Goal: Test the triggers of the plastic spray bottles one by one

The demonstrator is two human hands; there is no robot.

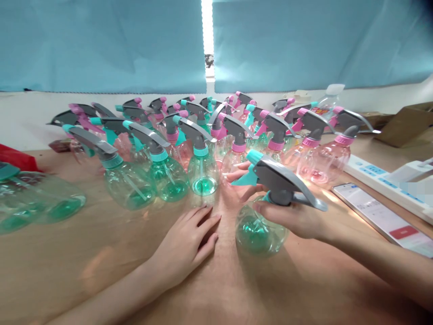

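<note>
My right hand (297, 221) is around the neck of a clear green spray bottle (260, 232) with a grey and turquoise trigger head. The thumb crosses the front of the neck and the fingers reach behind it. The bottle tilts a little, and I cannot tell whether its base touches the table. My left hand (186, 246) lies flat on the table to the left of that bottle, fingers stretched out and holding nothing. Just beyond its fingertips stands another green spray bottle (202, 174), upright with its trigger head on.
Several green and pink spray bottles (237, 155) crowd the back of the wooden table. At far left are green bottles (64, 203). On the right lie a lit phone (379, 214) and a white power strip (389, 183), with a cardboard box (407, 124) behind.
</note>
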